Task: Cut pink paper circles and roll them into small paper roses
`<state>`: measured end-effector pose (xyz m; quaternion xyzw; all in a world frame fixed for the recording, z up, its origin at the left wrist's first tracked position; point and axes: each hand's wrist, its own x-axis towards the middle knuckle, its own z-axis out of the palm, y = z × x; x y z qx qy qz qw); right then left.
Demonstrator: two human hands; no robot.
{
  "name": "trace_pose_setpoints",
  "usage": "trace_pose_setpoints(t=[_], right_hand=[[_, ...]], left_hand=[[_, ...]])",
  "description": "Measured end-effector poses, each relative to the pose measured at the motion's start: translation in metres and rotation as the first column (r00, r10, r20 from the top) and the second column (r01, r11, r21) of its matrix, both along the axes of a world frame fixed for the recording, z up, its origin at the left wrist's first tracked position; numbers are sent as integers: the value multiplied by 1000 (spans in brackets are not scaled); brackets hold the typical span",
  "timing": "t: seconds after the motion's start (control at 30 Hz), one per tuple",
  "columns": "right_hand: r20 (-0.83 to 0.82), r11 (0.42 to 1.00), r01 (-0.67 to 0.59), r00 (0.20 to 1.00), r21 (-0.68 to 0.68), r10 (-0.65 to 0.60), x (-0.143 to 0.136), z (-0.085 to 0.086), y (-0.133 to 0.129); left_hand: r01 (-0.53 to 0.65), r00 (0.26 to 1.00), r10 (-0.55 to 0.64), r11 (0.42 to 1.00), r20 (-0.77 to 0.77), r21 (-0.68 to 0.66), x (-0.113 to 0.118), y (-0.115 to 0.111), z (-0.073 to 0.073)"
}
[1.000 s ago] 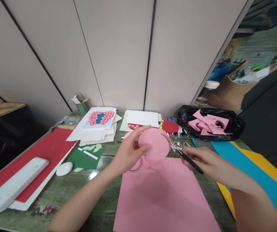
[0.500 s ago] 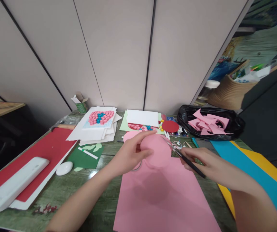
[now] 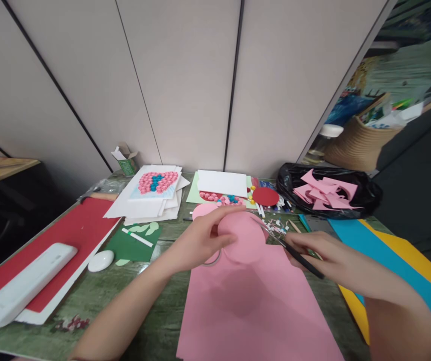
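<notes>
Above the desk, my left hand (image 3: 208, 234) pinches a rounded piece of pink paper (image 3: 243, 236) by its left side, thumb in front and fingers behind. Black-handled scissors (image 3: 294, 254) are in my right hand (image 3: 318, 253), fingers wrapped round the grips. Their blades reach the upper right edge of the round paper. Beneath lies a large pink sheet (image 3: 255, 316), with the round piece's shadow on it. Another pink round piece (image 3: 201, 210) shows partly behind my left hand.
A black plastic bag (image 3: 368, 198) holds pink scraps (image 3: 324, 189) at the back right. Blue card (image 3: 384, 250) lies on the right. White sheets (image 3: 121, 203), green paper (image 3: 136, 250), a white mouse (image 3: 100, 261) and red card (image 3: 76, 235) lie left. A red disc (image 3: 265, 196) sits further back.
My right hand and the scissors have shifted slightly right and down along the round paper's edge. My left hand keeps its pinch, nearly still.
</notes>
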<state>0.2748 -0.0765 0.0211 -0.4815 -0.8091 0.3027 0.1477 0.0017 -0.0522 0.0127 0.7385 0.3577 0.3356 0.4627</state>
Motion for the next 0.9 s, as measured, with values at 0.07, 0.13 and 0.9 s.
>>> trace_pose_setpoints(t=[0.07, 0.13, 0.9], right_hand=[[1, 1000, 8, 1000, 19, -8, 3, -2, 0], [13, 999, 14, 1000, 41, -15, 6, -5, 0], [-53, 1000, 19, 998, 9, -19, -8, -1, 5]], left_hand=[[-4, 1000, 5, 1000, -25, 17, -1, 0, 0], [-3, 999, 4, 1000, -39, 24, -1, 0, 0], [-43, 962, 94, 979, 256, -199, 3, 4, -3]])
